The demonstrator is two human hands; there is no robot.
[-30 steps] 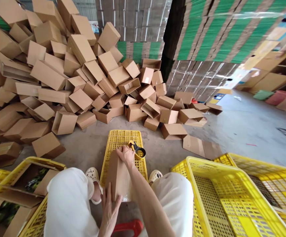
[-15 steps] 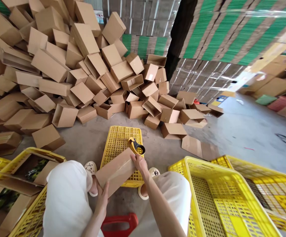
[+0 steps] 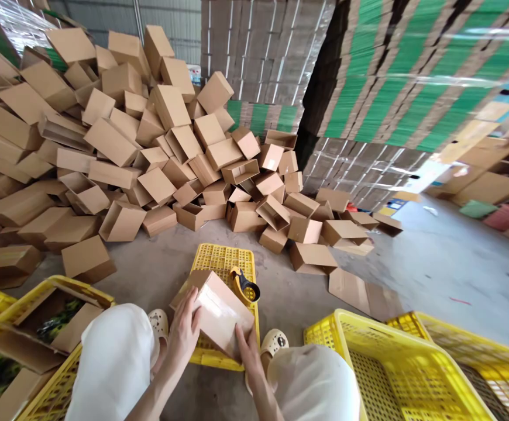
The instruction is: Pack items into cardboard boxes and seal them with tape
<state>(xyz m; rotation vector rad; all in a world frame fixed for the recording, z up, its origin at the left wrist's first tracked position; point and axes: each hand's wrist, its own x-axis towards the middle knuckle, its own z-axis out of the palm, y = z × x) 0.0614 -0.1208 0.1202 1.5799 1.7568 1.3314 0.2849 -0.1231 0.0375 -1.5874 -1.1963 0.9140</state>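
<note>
Brown cardboard carton: the oblong carton (image 3: 226, 310) lies between the two hands, tilted, over a yellow lattice-topped crate (image 3: 223, 257); whether its underside touches that crate is hidden. A glossy clear strip runs along the upper face. Clock directions below are taken around this carton.
Left hand: at nine o'clock, the left hand (image 3: 186, 321) grips the near left edge, fingers close together over the upper face, thumb apart from them and lying on that face.
Right hand: at four o'clock, the right hand (image 3: 250, 354) presses its fingers, slightly apart, on the right end of the carton; the thumb's hold is too unclear to tell.
Tape dispenser: at one o'clock, just beside the carton, the yellow-and-black tape dispenser (image 3: 243, 286) rests on the lattice top.
Carton heap: from ten to one o'clock, a heap of open cartons (image 3: 158, 184) covers the floor.
Flat-packed stacks: at one o'clock, well apart, stand tall bundles of green-edged cardboard (image 3: 351, 102).
Left crate: at nine o'clock, a yellow crate (image 3: 81, 285) bears opened cartons with dark green contents, indistinct.
Right crates: at three o'clock, two deep yellow crates (image 3: 386, 327) stand side by side.
Clogs: cream clogs (image 3: 275, 340) flank the lattice-topped crate.
</note>
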